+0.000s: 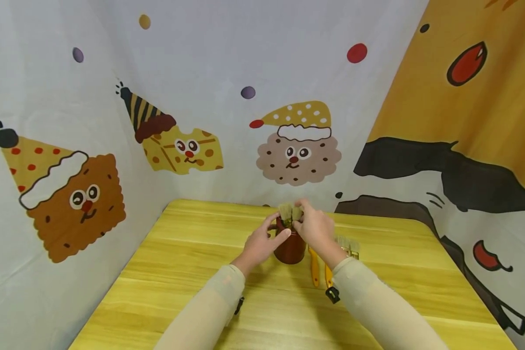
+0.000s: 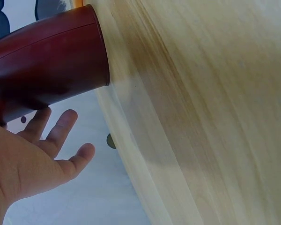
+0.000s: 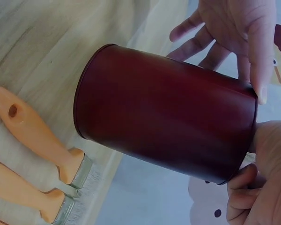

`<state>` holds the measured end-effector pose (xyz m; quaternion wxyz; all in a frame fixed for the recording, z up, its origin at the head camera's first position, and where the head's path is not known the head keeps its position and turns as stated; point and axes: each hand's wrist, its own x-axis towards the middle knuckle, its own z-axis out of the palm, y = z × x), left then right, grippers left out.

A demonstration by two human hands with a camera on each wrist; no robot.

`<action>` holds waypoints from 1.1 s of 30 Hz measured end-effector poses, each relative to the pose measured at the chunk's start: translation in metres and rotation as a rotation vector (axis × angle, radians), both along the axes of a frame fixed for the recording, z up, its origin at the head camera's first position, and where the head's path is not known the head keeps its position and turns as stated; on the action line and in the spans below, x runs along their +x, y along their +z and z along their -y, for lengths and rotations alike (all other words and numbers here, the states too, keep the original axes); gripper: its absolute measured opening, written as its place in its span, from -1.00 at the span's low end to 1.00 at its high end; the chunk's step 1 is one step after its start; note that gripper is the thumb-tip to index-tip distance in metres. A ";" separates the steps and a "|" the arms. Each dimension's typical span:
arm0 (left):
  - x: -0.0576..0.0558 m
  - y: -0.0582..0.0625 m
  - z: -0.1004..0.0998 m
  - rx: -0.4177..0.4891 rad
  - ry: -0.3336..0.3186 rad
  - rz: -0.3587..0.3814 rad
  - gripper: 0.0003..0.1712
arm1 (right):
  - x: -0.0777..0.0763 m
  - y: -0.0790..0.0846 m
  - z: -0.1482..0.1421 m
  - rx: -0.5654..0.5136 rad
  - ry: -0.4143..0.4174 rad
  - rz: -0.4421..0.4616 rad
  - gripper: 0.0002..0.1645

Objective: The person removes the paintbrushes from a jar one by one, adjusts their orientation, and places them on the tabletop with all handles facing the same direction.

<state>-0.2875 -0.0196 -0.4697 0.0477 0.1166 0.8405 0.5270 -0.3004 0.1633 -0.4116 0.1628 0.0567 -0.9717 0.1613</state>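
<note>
Toward the far side of the bench, a dark red cup sits upright. Left hand has its fingers loosely spread against the cup's left side, thumb at the rim; right hand looks to be pinching a brush by its bristles at the cup's mouth. More brushes lie just to the right. I'd call this the brush-placing step, though honestly can't tell if it's going in or out. Next move probably calls for steadying the cup while shifting that brush gently.
</note>
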 end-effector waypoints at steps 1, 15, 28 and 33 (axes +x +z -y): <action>0.000 0.000 0.000 -0.004 -0.001 -0.001 -0.19 | 0.000 0.000 -0.001 -0.015 -0.002 -0.004 -0.43; 0.002 -0.002 0.002 0.014 0.004 -0.013 -0.22 | 0.002 0.042 -0.047 -0.486 0.101 -0.098 -0.39; 0.005 -0.002 0.003 0.032 -0.005 -0.027 -0.22 | 0.009 0.076 -0.120 -0.763 0.018 0.020 -0.16; 0.004 -0.002 0.001 0.030 -0.007 -0.030 -0.23 | 0.009 0.069 -0.151 -0.725 -0.057 0.051 -0.11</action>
